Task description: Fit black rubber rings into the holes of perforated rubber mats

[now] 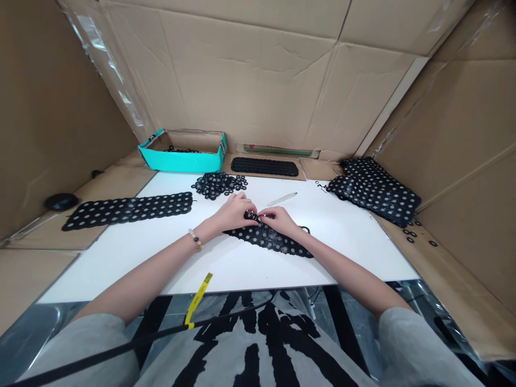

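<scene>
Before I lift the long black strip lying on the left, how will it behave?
The long black strip will probably sag like cloth, since it looks made of many small joined rings. It looks thin and full of holes, so it is likely light. Lying flat, it seems unlikely to roll.

Ring strip (276,241) on board (322,277) before me, both my hands (236,212) at its far edge. Ring pile (215,185) behind my left, box (181,162) behind that, rings inside. Second strip (129,210) left, overhanging board edge. Pen (282,199) behind my right. Third strip (265,166) right of box. Ring-sheet heap (374,188) far right, loose rings (410,239) in front.
</scene>
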Available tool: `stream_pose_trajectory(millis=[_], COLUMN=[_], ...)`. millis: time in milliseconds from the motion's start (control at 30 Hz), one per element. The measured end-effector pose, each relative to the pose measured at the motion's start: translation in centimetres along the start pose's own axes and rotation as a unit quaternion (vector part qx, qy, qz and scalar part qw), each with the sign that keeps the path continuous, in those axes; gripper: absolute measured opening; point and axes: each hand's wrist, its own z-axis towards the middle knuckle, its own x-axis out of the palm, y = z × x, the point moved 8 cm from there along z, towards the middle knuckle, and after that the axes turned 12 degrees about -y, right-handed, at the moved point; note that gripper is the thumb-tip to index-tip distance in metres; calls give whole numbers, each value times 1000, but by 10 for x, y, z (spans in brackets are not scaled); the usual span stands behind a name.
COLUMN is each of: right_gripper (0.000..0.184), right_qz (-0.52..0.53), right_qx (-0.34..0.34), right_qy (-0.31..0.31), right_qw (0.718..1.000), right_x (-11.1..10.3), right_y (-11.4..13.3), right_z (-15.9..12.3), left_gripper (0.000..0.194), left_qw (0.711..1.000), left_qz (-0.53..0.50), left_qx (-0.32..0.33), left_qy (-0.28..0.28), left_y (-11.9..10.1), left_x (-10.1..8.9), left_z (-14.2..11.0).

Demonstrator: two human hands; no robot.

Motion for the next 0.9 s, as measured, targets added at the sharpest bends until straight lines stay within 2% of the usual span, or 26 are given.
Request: stream_pose_trajectory(millis=[100,200,300,367,433,467,533,600,700,767,833,900], right_gripper=[18,19,18,19,20,21,20,19,19,20,23,25], right_qz=[-25,-44,-50,-46,-39,-34,-26,-23,-24,-20,-17,-9], right_qx=[-41,-38,-16,-13,-16,-15,-10,-5,-2,7,14,16], right_qy=[-3,-4,-3,3,7,9,14,16,19,19,19,22], right_qw=[999,998,999,999,999,999,1000,1000,1000,1000,1000,1000], right_x=[1,1,1,2,3,3,3,3,3,2,2,1], right_y=[5,4,1,0,-1,-2,-4,-5,-4,-4,-3,-2], right_z=[0,0,1,1,1,1,1,1,0,0,0,0], left_gripper=[25,20,21,20,19,20,23,26,30,33,34,35], left_qw=[1000,997,985,969,960,954,931,910,904,920,955,987], left_qz=[1,-13,-73,-108,-72,-24,61,111,143,130,78,-3], left_qx=[-24,-69,-159,-221,-266,-281,-314,-331,-310,-273,-215,-137], left_qy=[-13,-20,-9,-6,-51,-97,-176,-223,-257,-250,-191,-86], left_y=[-1,7,25,44,70,85,111,129,133,123,105,78], left_x=[5,10,16,13,-6,-22,-51,-71,-81,-76,-59,-31], left_z=[-2,-2,-2,-3,-5,-8,-17,-26,-30,-25,-14,-4])
